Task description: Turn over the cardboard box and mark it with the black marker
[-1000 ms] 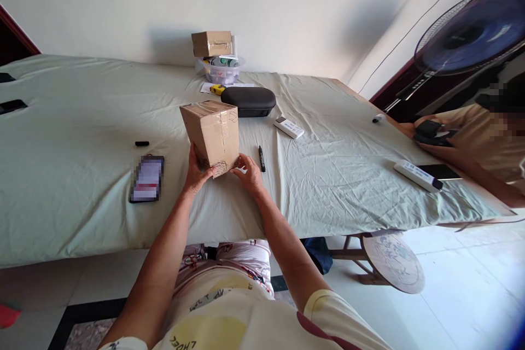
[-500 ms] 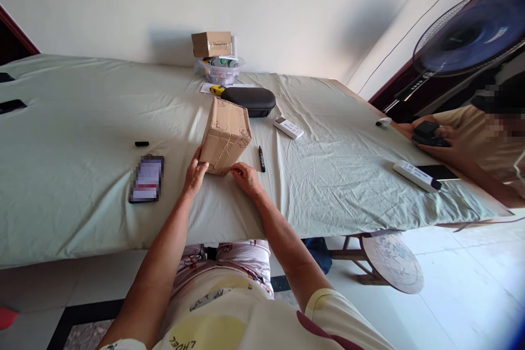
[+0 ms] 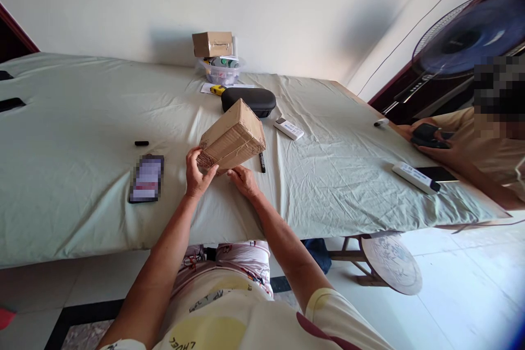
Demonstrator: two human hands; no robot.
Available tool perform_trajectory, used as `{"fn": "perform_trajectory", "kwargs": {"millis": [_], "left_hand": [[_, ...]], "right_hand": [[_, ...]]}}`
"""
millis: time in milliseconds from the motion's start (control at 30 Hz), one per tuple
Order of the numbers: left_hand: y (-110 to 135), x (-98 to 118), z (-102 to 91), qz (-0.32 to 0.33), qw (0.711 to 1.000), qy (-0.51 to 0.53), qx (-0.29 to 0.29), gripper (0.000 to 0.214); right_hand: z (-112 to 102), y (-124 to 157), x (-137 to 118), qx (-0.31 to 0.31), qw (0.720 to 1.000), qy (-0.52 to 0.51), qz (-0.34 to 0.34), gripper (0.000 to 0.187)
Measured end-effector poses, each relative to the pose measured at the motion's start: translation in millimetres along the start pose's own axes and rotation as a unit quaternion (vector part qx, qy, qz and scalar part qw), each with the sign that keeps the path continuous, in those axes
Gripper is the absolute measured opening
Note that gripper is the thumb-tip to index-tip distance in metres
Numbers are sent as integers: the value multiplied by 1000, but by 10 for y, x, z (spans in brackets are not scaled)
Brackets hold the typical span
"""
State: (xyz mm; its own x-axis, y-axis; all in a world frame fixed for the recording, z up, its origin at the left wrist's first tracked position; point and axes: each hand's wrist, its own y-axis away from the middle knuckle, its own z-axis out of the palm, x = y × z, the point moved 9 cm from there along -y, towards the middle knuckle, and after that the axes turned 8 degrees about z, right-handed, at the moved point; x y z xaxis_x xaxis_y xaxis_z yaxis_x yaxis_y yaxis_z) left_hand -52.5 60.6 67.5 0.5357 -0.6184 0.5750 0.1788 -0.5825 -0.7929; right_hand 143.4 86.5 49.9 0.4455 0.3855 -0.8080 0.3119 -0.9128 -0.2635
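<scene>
A taped cardboard box is tilted above the pale green sheet of the table, its far end raised to the right. My left hand grips the box's near left corner with the fingers wrapped round it. My right hand sits under the near bottom edge, fingers curled against it. A black marker lies just right of the box, partly hidden by it.
A phone and a small black piece lie to the left. Behind are a black case, a white remote, a tub with a second box. At right a seated person, another remote, a fan, a stool.
The box went from standing upright on the sheet to tipped over and lifted, its top swinging away to the right. Both hands stayed at its near end.
</scene>
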Motion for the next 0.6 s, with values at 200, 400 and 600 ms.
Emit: {"fn": "perform_trajectory", "kwargs": {"millis": [200, 400, 600], "left_hand": [[6, 163, 167, 32, 991, -103, -83, 123], [27, 146, 189, 1, 987, -127, -95, 127], [24, 171, 199, -13, 987, -126, -96, 122]], "right_hand": [[-54, -6, -19, 20, 1000, 3, 9, 66], [-39, -3, -52, 13, 1000, -1, 6, 74], [-15, -6, -80, 16, 1000, -18, -5, 78]]}}
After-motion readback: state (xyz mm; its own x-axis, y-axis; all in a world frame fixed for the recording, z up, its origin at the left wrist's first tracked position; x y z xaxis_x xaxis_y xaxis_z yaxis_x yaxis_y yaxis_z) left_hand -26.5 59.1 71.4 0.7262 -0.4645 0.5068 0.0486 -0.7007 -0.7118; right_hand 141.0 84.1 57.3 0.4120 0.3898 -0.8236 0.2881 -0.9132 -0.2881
